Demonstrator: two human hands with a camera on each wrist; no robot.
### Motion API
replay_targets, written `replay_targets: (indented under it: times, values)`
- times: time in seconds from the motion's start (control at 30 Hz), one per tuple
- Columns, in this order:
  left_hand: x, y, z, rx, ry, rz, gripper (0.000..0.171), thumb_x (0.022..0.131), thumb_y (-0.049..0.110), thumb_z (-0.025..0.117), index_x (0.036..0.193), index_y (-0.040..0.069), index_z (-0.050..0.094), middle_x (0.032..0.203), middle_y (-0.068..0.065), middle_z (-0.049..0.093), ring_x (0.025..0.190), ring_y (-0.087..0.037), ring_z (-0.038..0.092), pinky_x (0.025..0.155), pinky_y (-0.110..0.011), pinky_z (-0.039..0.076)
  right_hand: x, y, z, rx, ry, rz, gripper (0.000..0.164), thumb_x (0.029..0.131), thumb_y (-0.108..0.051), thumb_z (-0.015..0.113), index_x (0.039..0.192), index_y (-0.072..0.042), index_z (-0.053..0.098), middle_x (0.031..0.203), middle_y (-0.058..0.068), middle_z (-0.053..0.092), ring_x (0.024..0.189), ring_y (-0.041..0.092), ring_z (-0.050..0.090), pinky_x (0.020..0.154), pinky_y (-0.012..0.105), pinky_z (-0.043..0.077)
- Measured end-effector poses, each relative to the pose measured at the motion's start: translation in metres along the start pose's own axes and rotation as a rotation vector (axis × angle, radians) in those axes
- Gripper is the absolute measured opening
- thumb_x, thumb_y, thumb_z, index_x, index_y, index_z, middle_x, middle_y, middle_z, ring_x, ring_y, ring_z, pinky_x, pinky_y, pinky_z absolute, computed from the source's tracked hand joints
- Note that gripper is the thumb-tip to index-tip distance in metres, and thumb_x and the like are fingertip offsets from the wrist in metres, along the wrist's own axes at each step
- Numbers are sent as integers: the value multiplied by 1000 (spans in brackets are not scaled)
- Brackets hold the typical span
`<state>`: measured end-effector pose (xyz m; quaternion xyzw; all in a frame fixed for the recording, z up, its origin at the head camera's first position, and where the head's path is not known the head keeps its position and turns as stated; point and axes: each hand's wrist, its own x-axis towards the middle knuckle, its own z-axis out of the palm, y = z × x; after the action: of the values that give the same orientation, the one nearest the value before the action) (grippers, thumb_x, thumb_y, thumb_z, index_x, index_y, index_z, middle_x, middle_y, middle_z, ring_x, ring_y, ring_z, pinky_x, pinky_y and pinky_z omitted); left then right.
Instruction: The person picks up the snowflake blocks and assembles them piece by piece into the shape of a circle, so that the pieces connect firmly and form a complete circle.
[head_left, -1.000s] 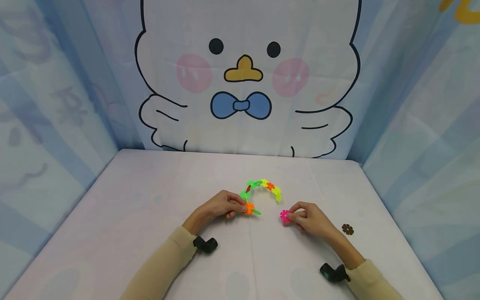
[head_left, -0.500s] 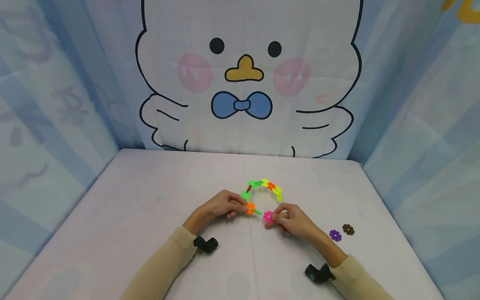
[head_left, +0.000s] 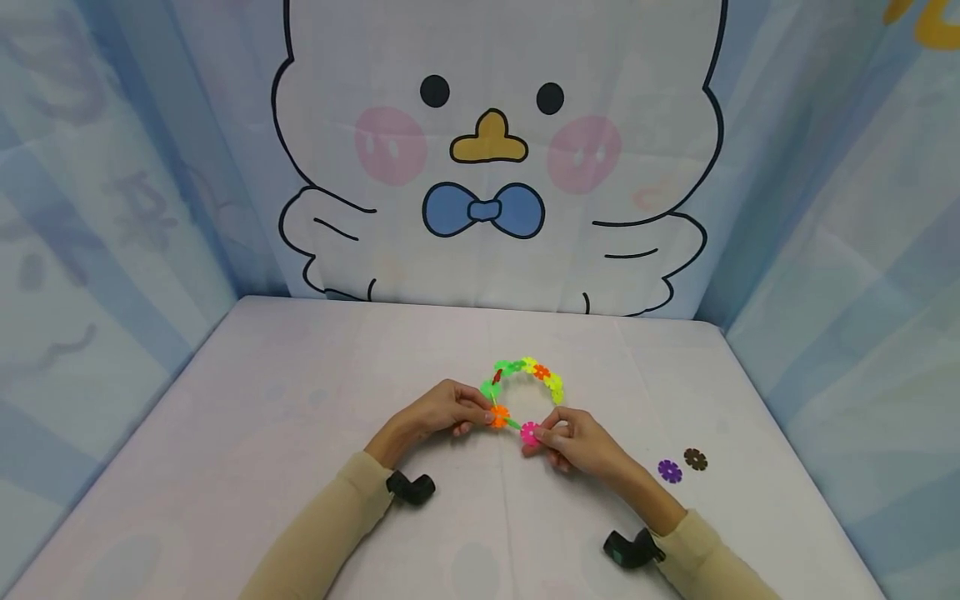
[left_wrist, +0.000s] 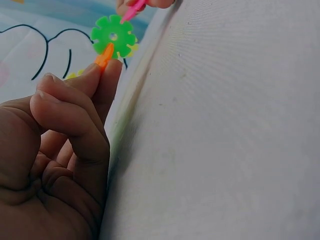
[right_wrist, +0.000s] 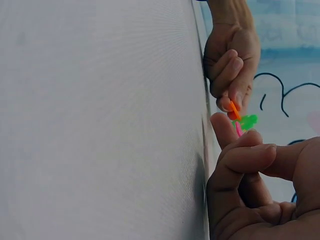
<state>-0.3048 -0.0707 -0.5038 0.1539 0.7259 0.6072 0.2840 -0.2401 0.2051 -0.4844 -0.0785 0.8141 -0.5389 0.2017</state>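
Observation:
Between thumb and fingertips, my left hand (head_left: 453, 408) pinches an orange notched disc (head_left: 499, 417) near the end of a curved chain (head_left: 517, 367) of linked flower-shaped plastic discs in green, red, yellow and orange. A green disc (left_wrist: 107, 36), seen face-on in the left wrist view, is slotted onto the orange one. My right hand (head_left: 581, 442) pinches a pink disc (head_left: 529, 433) by its edge. The pink disc's rim meets the green disc's edge; whether their slots interlock I cannot tell. The chain arches on the table beyond both hands.
A purple disc (head_left: 670, 471) and a brown disc (head_left: 695, 458) lie flat on the white-covered table (head_left: 337, 350), right of my right forearm. Printed cloth (head_left: 487, 267) hangs behind the table and at both sides.
My right hand has moved left with the pink disc, up to the green disc, uncovering the purple disc on the table. My left hand has stayed in place.

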Motion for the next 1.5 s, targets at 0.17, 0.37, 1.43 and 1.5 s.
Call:
replay_targets:
  times: [0.17,0.37,1.43,1.5]
  values:
    - [-1,-1,-1,-11,8,-7,21,96,10,77,113,-4,75,80,3,77,52,-5,50,52,-18,42,1,0,4,34,-1,-6,23,107,-19,63,109,4,57,97,19,82,55,9,52,53,20,47]
    - [1,-2,0,3,12,-13,22,96,11,78,113,-3,75,78,4,76,52,-5,49,52,-19,42,0,1,6,48,14,14,24,107,-19,64,111,4,57,101,19,82,58,10,53,54,21,48]
    - [1,0,-1,-18,-1,-15,20,96,11,77,112,-2,76,79,2,77,52,-6,50,52,-20,43,-1,0,5,76,5,14,21,108,-16,63,110,4,55,102,20,82,58,9,52,54,19,46]
    - [1,0,-1,-17,-2,-15,20,96,11,78,112,-2,76,79,2,77,52,-6,50,52,-19,43,0,-1,6,72,8,13,21,108,-16,62,110,4,55,102,20,82,58,9,51,53,19,44]
